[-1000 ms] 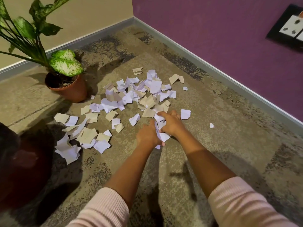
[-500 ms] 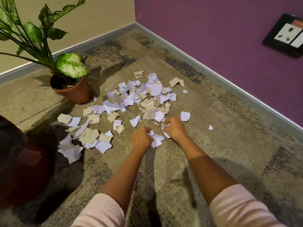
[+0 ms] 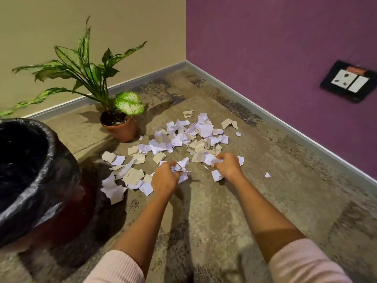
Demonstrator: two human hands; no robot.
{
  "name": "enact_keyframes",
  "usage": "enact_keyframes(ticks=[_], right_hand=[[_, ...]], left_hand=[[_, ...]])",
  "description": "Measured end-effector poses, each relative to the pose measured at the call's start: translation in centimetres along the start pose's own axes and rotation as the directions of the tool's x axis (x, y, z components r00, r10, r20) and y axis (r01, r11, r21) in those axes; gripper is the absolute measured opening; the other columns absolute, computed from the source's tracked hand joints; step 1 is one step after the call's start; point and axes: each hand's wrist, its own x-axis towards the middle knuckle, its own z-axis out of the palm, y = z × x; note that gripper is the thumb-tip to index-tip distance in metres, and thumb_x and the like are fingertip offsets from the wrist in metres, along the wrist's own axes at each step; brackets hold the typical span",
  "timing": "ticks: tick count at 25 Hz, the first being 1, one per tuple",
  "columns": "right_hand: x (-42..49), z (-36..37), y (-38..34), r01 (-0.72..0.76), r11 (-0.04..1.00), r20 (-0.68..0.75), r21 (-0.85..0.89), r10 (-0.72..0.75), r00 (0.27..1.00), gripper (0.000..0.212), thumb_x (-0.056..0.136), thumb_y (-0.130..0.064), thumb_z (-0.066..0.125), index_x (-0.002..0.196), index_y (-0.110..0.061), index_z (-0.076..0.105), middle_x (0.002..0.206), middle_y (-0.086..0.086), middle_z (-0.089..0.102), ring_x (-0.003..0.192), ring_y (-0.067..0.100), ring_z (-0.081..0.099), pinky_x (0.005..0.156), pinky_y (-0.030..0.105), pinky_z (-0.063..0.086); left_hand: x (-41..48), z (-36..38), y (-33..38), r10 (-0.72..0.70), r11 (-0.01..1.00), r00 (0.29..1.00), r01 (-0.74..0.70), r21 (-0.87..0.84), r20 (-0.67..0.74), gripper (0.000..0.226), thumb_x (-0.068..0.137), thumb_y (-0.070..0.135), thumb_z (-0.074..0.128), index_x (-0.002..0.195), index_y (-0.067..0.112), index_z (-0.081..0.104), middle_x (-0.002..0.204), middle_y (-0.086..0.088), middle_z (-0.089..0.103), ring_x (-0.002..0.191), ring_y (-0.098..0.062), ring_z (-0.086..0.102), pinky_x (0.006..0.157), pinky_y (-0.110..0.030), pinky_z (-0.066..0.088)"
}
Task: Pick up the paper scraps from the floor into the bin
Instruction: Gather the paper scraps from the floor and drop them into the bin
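Several white and tan paper scraps (image 3: pixel 183 137) lie spread over the carpet in the room's corner. My left hand (image 3: pixel 165 177) grips a bunch of crumpled white scraps (image 3: pixel 182 167) just above the floor. My right hand (image 3: pixel 227 166) holds more white scraps (image 3: pixel 217 175) at the near right edge of the pile. The bin (image 3: pixel 51 180), dark red with a black plastic liner, stands at the left, close to the scraps. A second cluster of scraps (image 3: pixel 122 176) lies between the bin and my left hand.
A potted plant (image 3: pixel 118 125) in a terracotta pot stands behind the pile by the beige wall. A purple wall with a socket plate (image 3: pixel 349 81) runs along the right. One stray scrap (image 3: pixel 267 175) lies right of my right hand.
My hands have drawn apart, each holding part of the bunch. The view has lifted and turned left, so the bin shows plainly.
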Motion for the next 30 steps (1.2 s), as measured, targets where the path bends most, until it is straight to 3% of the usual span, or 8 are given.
enact_keyframes(ticks=[5,8,10,12,16,19,26,30], right_hand=[[-2.0,0.2,-6.1,0.146,0.989,-0.013,-0.030,-0.147,0.989,0.019,0.082,-0.011,0.070,0.101,-0.010,0.069,0.090,0.003,0.057,0.085,0.018,0.051,0.070,0.022,0.036],[-3.4,0.9,-11.0,0.252,0.968,-0.005,-0.014,-0.252,0.968,0.014,0.080,-0.011,0.069,0.076,-0.017,0.058,0.083,0.004,0.053,0.082,0.022,0.049,0.068,0.025,0.035],[-4.4,1.7,-14.2,0.317,0.948,0.009,-0.013,-0.317,0.948,0.008,0.081,-0.011,0.069,0.088,-0.011,0.063,0.089,0.006,0.056,0.087,0.023,0.052,0.069,0.025,0.037],[-5.4,2.6,-17.5,0.369,0.929,0.024,0.000,-0.369,0.929,0.031,0.083,-0.013,0.070,0.111,-0.002,0.066,0.095,0.008,0.057,0.092,0.021,0.053,0.067,0.024,0.040],[-8.3,4.8,-23.8,0.478,0.876,0.048,0.056,-0.481,0.875,0.026,0.080,-0.015,0.072,0.105,-0.007,0.069,0.100,0.011,0.065,0.095,0.026,0.059,0.072,0.026,0.040],[-10.4,6.8,-28.0,0.539,0.839,0.083,0.065,-0.543,0.835,0.023,0.079,-0.016,0.073,0.100,-0.008,0.070,0.093,0.009,0.064,0.085,0.021,0.054,0.070,0.024,0.037],[-15.1,12.7,-36.5,0.687,0.726,0.223,0.020,-0.673,0.705,0.025,0.086,-0.015,0.065,0.111,-0.011,0.068,0.118,0.014,0.063,0.096,0.024,0.058,0.078,0.028,0.045],[-17.5,16.1,-39.3,0.754,0.655,0.348,-0.046,-0.697,0.627,0.026,0.087,-0.015,0.064,0.112,-0.008,0.067,0.113,0.014,0.064,0.090,0.024,0.056,0.073,0.028,0.041]], left_hand=[[-0.4,-6.5,0.5,0.000,0.998,0.990,-0.009,-0.059,-0.143,0.022,0.083,0.026,0.064,0.104,0.029,0.069,0.102,-0.003,0.071,0.097,-0.030,0.064,0.071,-0.034,0.049],[-0.4,-12.0,0.6,0.001,0.993,0.971,-0.030,-0.115,-0.241,0.017,0.080,0.028,0.068,0.097,0.028,0.070,0.096,-0.002,0.072,0.094,-0.029,0.064,0.067,-0.033,0.047],[-0.3,-15.6,0.6,0.003,0.993,0.951,-0.040,-0.114,-0.310,0.014,0.081,0.031,0.069,0.095,0.028,0.070,0.096,-0.001,0.072,0.092,-0.028,0.064,0.069,-0.036,0.051],[-0.3,-18.7,0.5,0.007,0.992,0.925,-0.054,-0.112,-0.380,0.012,0.083,0.033,0.069,0.094,0.029,0.069,0.095,-0.001,0.072,0.089,-0.027,0.065,0.067,-0.035,0.050],[-1.1,-23.9,-0.8,-0.030,0.991,0.871,-0.038,-0.128,-0.491,0.010,0.083,0.032,0.066,0.092,0.030,0.069,0.095,0.000,0.073,0.086,-0.028,0.064,0.064,-0.030,0.044],[-1.7,-28.1,-2.7,-0.087,0.986,0.842,-0.002,-0.165,-0.532,0.016,0.083,0.036,0.068,0.097,0.029,0.069,0.102,0.002,0.073,0.089,-0.026,0.066,0.066,-0.030,0.048],[-3.6,-37.0,-10.2,-0.237,0.968,0.796,0.145,-0.204,-0.557,0.021,0.079,0.039,0.070,0.097,0.029,0.070,0.099,-0.004,0.072,0.091,-0.031,0.064,0.070,-0.031,0.046],[-4.5,-38.8,-15.1,-0.293,0.956,0.837,0.270,-0.117,-0.462,0.017,0.080,0.034,0.069,0.097,0.029,0.070,0.096,-0.009,0.072,0.093,-0.033,0.065,0.079,-0.039,0.054]])
